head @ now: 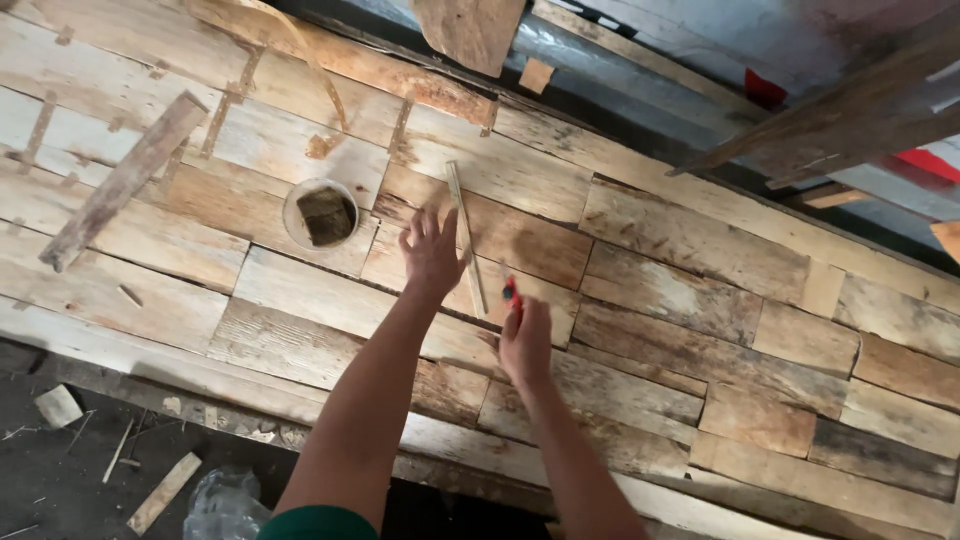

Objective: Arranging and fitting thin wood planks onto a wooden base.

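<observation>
Observation, standing beside the work: the person leans over a patchwork plank surface (700, 270) made of mismatched reclaimed boards, pale to rust-brown, rough-sawn, with visible seams and old nail marks. Landmark taken: the thin wooden strip (466, 238), a narrow, pale, straight batten lying flat on the boards, running away from the person. Left hand (432, 255) lies just left of the strip, fingers spread and palm down, thumb side touching or nearly touching its edge; grip released, pressing rather than grasping. Right hand (524, 340) sits just right of the strip's near end, grip clenched on a small red-tipped marking tool (510, 291), whose tip points at the boards close by the strip. Judgement: to do the marking well, the spread hand should bear down evenly so the strip cannot creep, and the tool should ride tight against the strip's edge in one steady pass; the coarse grain could deflect the tip. Left of the strip, a round shallow container (321, 213) holds a dark square block. Further left, a loose grey weathered batten (122, 181) lies diagonally.
</observation>
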